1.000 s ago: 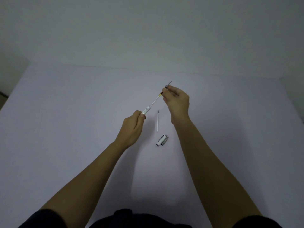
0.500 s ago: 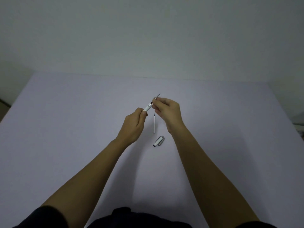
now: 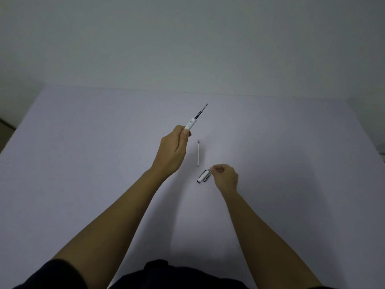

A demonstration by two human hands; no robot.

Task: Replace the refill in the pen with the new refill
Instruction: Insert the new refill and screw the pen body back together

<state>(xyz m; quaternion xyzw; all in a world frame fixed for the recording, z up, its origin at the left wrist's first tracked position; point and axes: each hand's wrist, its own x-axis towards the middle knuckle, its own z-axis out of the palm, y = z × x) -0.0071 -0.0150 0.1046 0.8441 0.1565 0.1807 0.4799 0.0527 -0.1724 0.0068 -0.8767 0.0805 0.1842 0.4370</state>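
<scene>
The person's left hand (image 3: 174, 151) was raised above the pale table (image 3: 83, 163), its fingers curled closed around the lower end of the white pen barrel (image 3: 190, 124), which pointed up and away to the right. Out of the barrel's open top stuck a refill (image 3: 200, 113), dark along the part that showed and ending in a fine tip at the far end. Between the two hands a second refill (image 3: 198, 153) lay flat on the table, white along most of its length with a short dark tip pointing away from the person; nothing was touching it. Just below and to the right of its near end lay the short grey and white pen cap (image 3: 203, 176), slanted, with its open end toward the person. The right hand (image 3: 225, 177) sat low at the table just beside that cap, loosely curled, thumb and forefinger pinched together at the cap's far end. From where I stood I could not tell whether the fingertips actually had hold of the cap or were only touching it, or whether something small was held between them. Both forearms were bare, and a dark sleeve (image 3: 52, 274) showed at the left upper arm, close to the bottom edge.
</scene>
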